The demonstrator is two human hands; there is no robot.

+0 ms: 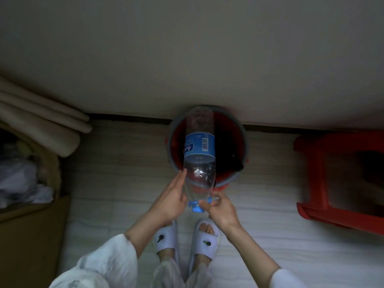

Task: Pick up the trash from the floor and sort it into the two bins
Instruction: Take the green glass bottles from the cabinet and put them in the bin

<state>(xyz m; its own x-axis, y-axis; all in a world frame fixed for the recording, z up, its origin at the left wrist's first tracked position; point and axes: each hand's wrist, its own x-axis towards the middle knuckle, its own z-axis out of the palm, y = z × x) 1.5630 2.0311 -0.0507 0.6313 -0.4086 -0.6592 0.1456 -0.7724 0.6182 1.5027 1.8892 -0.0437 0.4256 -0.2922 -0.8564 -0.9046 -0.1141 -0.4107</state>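
Note:
A clear plastic bottle (199,154) with a blue label and blue cap hangs over the round red bin (241,142) that stands against the wall, base pointing away from me. My right hand (220,206) pinches the bottle at its neck by the cap. My left hand (172,196) lies along the bottle's left side with straight fingers touching it. The bin has a grey rim and holds something dark inside. A cardboard box (31,225) at the left holds crumpled white paper or bags.
A red plastic stool (324,183) stands to the right of the bin. Rolled beige material (37,121) leans over the box at left. My feet in white slippers (187,238) stand on pale floor just before the bin.

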